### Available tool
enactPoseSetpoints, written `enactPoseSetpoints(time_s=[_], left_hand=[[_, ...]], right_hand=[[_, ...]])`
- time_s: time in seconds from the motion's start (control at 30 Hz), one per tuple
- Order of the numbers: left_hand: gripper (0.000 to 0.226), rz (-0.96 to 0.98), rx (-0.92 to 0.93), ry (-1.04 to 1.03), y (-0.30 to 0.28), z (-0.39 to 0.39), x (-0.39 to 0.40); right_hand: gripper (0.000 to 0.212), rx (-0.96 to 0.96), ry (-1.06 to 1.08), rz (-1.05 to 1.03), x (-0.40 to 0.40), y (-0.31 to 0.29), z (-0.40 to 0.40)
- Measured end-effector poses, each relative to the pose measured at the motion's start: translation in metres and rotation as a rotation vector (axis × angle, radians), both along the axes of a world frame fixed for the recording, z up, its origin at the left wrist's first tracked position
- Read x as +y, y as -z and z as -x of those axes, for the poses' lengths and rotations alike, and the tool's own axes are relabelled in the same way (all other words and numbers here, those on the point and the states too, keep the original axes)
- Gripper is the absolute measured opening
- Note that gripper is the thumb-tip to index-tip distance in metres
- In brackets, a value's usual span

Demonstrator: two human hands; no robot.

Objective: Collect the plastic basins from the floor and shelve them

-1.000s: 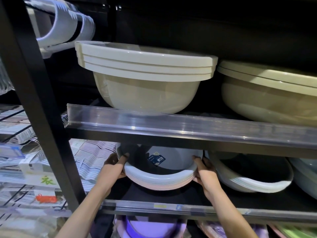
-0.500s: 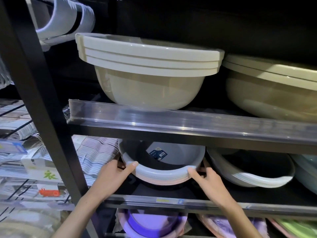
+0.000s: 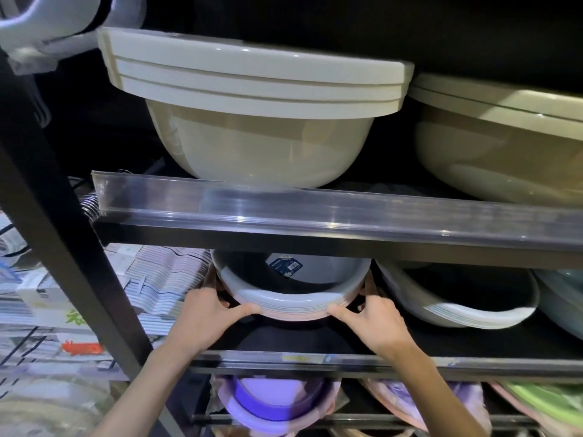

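On the middle shelf (image 3: 315, 348), a nested stack of basins (image 3: 293, 298) tilts forward; left hand (image 3: 202, 320) and right hand (image 3: 375, 323) pinch its front rim. Shelving step: next likely seat it level and let go.

I am looking at a dark shelving unit (image 3: 315, 244) with a black upright post (image 3: 63, 247) standing left of the hands. Clear plastic strips (image 3: 315, 209) are catching light above them. Beyond the post, packaged goods (image 3: 157, 279) are sitting in dim light.
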State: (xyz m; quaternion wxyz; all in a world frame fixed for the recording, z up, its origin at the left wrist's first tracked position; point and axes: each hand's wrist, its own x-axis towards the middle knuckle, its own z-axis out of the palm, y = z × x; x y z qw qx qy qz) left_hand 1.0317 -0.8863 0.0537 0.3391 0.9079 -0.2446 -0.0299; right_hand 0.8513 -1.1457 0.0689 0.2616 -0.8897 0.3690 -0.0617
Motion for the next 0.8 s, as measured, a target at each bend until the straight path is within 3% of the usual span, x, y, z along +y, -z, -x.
enactPoseSetpoints(time_s=[0.17,0.37,0.53,0.8], left_hand=[[0.088,-0.045,0.000,-0.008,-0.002,0.000,-0.001],[0.084,-0.037,0.048,0.007,-0.003,0.000,0.002],[0.097,-0.005,0.064,-0.029,-0.007,0.008,0.011],[0.100,-0.106,-0.061,0.124,-0.019,0.037,0.029]], right_hand=[[0.089,-0.004,-0.002,0.034,-0.003,0.006,-0.002],[0.082,0.078,0.008,0.091,-0.002,0.000,0.001],[0.112,0.017,0.028,0.111,0.006,0.002,0.022],[0.098,0.055,-0.037,0.218,0.024,-0.008,0.067]])
